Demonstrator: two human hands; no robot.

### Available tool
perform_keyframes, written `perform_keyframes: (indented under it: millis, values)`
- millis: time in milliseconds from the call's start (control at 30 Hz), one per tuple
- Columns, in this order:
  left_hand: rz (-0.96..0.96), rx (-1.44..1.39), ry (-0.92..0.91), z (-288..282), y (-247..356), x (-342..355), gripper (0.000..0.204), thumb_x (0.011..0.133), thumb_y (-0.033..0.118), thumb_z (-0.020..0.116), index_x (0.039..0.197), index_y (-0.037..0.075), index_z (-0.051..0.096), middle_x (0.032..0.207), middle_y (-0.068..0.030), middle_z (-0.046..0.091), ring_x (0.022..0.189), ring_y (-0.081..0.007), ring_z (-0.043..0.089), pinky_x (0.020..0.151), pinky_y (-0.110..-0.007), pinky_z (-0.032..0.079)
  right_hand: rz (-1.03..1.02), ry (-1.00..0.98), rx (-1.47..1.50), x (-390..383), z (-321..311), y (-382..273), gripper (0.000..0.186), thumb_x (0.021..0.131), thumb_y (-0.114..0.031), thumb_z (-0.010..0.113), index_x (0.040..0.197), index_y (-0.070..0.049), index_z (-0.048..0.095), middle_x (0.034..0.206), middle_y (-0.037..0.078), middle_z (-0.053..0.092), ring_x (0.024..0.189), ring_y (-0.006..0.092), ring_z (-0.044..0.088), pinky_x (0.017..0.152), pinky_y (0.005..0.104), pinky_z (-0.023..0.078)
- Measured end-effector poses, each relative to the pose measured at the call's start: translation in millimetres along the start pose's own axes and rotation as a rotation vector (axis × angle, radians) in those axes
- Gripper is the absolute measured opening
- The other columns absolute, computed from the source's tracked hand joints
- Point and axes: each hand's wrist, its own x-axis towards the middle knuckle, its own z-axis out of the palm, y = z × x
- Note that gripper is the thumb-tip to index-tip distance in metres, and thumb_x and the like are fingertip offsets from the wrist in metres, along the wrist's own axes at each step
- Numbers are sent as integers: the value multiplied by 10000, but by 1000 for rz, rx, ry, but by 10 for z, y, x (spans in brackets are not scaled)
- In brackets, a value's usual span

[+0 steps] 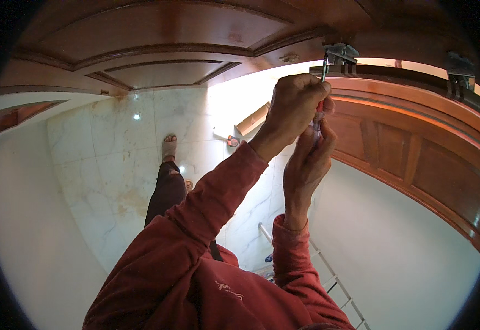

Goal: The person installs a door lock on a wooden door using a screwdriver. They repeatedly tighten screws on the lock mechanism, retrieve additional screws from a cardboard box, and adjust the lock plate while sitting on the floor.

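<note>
A screwdriver (pixel 324 67) with a thin metal shaft and a partly red handle stands nearly upright in the picture, its tip up at a metal hinge-like bracket (pixel 341 53) on the edge of a dark wooden door panel. My left hand (pixel 290 107) is closed, thumb and fingers pinching around the shaft and the top of the handle. Just below it, my right hand (pixel 307 165) has its fingers wrapped about the lower handle, which they largely hide. Whether the tip sits in a screw cannot be made out.
To the right, a second metal bracket (pixel 461 71) joins a dark bar (pixel 410 75) beside a reddish wooden panel (pixel 394 143). An open cardboard box (pixel 252 119) lies on the marble-tiled floor (pixel 113 132). A metal ladder (pixel 333 276) stands at lower right; a trousered leg (pixel 164 190) shows left.
</note>
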Motion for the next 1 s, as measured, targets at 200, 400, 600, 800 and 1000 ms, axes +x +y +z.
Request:
perform_keyframes:
  millis: [200, 400, 600, 800, 1000]
  values:
    - [-105, -184, -123, -87, 116, -36, 270, 1012, 228, 566, 980, -19, 670, 842, -103, 691, 745, -161, 672, 642, -287, 525, 363, -331, 835, 131, -149, 49, 403, 1096, -315, 371, 1367, -24, 436, 781, 46, 485, 421, 13, 337, 339, 167, 234]
    - [45, 113, 7, -49, 159, 25, 218, 999, 183, 573, 1051, -18, 642, 863, -89, 696, 748, -178, 675, 694, -304, 545, -9, 7, -138, 36, 74, -58, 329, 1083, -293, 437, 1245, -19, 520, 754, 55, 604, 439, -5, 364, 376, 164, 260]
    - [285, 450, 114, -7, 213, 61, 308, 998, 100, 560, 1294, 21, 587, 944, -97, 686, 790, -175, 680, 747, -294, 549, -108, 73, -335, 31, 100, -43, 225, 1049, -226, 539, 1170, -36, 550, 740, 48, 641, 471, -10, 403, 402, 170, 277]
    - [322, 303, 24, -38, 127, 69, 378, 1006, 110, 560, 1374, 40, 515, 996, -89, 656, 791, -165, 688, 728, -270, 546, -188, 107, -619, -19, 140, -93, 260, 1060, -236, 517, 1192, -17, 566, 737, 43, 635, 502, -4, 407, 453, 173, 297]
    - [261, 108, 121, 112, 105, -64, 319, 1024, 144, 551, 1307, 7, 498, 1014, -110, 664, 779, -143, 689, 678, -260, 548, -283, 110, -796, 35, 94, -88, 294, 1073, -257, 483, 1226, -20, 568, 737, 34, 616, 515, -2, 402, 466, 179, 293]
